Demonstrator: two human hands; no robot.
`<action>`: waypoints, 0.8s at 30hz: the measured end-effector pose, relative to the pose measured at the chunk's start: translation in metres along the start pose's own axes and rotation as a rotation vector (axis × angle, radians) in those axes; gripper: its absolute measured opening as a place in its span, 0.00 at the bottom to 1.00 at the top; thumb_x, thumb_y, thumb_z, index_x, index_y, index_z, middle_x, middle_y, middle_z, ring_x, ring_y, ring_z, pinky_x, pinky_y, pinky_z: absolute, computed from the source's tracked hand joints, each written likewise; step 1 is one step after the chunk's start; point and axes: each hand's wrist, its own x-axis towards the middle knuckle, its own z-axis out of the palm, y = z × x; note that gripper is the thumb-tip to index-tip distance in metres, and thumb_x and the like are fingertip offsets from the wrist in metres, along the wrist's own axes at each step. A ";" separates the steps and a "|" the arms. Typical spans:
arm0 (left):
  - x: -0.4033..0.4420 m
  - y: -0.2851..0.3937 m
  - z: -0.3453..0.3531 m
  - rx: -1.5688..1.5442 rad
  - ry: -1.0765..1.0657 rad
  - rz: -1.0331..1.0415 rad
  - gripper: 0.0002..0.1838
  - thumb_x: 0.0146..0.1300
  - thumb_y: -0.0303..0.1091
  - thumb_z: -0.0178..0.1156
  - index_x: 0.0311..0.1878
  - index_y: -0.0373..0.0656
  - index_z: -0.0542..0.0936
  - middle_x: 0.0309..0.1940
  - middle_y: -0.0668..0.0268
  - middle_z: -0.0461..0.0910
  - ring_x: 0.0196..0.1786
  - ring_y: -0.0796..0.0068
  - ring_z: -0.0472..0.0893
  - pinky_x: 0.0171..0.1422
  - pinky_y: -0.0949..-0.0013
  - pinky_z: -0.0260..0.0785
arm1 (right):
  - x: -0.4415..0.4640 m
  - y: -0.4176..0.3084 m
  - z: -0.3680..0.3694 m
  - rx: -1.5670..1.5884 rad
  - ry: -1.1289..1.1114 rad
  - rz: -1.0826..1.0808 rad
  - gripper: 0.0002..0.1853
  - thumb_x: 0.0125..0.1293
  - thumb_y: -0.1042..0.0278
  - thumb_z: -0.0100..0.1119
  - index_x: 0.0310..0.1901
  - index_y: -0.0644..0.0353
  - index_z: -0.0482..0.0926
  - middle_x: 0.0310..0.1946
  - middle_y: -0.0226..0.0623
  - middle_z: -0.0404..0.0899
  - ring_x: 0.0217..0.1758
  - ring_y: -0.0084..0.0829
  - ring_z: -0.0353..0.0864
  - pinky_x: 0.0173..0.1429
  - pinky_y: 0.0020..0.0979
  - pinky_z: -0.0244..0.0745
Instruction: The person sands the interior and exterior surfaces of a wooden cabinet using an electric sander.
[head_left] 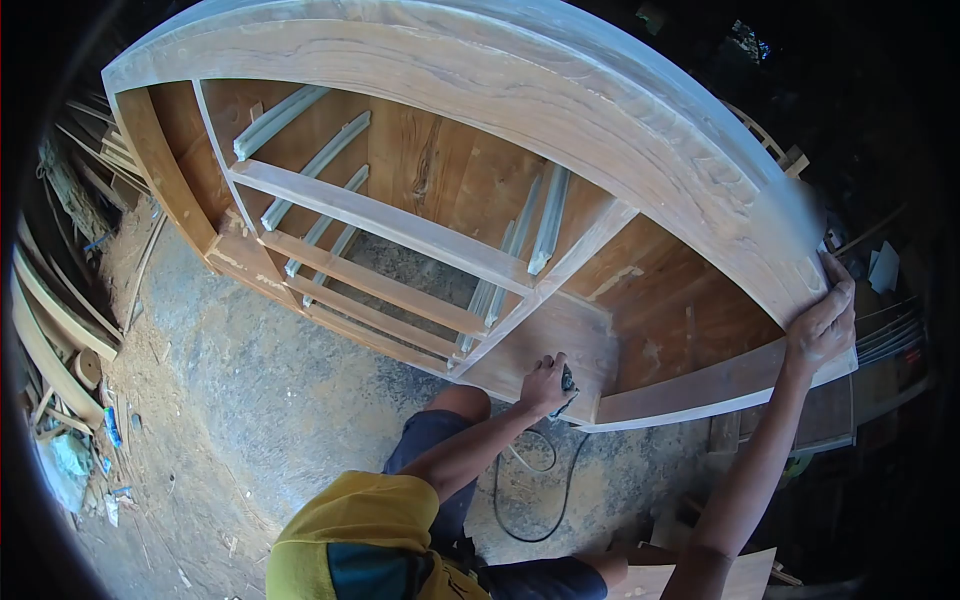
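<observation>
A wooden cabinet frame (520, 85) with a pale, dusty top edge fills the upper part of the view. My left hand (545, 386) is wrapped round a dark, hand-held sander (567, 388), partly hidden by the fingers. The tool sits at the pale wooden panel (563, 335) between the drawer openings and the right compartment. A dark cord (497, 505) loops on the floor below it. At the right end of the cabinet my right hand (822, 318) closes over the frame's corner, with its fingertips at the outer side.
Several pale drawer runners (318, 155) line the cabinet's inside, with wooden crossbars (385, 222) in front. Curved wood offcuts (60, 345) and a plastic bag (68, 465) lie at the left. Dusty concrete floor (270, 370) stretches below; a board (745, 578) lies at the lower right.
</observation>
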 end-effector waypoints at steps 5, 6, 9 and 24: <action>0.035 -0.012 0.012 0.060 -0.084 -0.075 0.34 0.53 0.42 0.76 0.60 0.46 0.69 0.51 0.47 0.76 0.54 0.42 0.82 0.55 0.45 0.80 | 0.000 0.005 0.003 -0.030 0.015 -0.041 0.28 0.80 0.63 0.32 0.49 0.64 0.88 0.43 0.48 0.90 0.45 0.42 0.91 0.55 0.36 0.82; 0.040 -0.015 0.016 0.055 -0.116 -0.105 0.34 0.54 0.42 0.76 0.61 0.46 0.69 0.53 0.46 0.75 0.56 0.42 0.81 0.55 0.45 0.80 | 0.001 0.004 0.003 -0.013 0.017 -0.026 0.28 0.80 0.63 0.32 0.49 0.64 0.88 0.43 0.48 0.90 0.45 0.42 0.91 0.55 0.37 0.82; 0.055 -0.024 0.027 0.093 -0.173 -0.144 0.34 0.55 0.42 0.75 0.62 0.47 0.69 0.55 0.45 0.73 0.57 0.41 0.80 0.55 0.45 0.80 | 0.000 0.001 0.007 0.020 0.020 -0.008 0.28 0.80 0.63 0.32 0.48 0.66 0.88 0.43 0.49 0.90 0.45 0.43 0.91 0.55 0.37 0.82; 0.065 -0.038 0.069 0.317 -0.297 -0.031 0.41 0.58 0.53 0.76 0.69 0.51 0.66 0.57 0.44 0.75 0.58 0.42 0.81 0.59 0.46 0.78 | 0.004 0.002 -0.002 -0.001 0.103 -0.101 0.21 0.77 0.70 0.41 0.40 0.64 0.88 0.35 0.47 0.88 0.38 0.46 0.85 0.51 0.39 0.76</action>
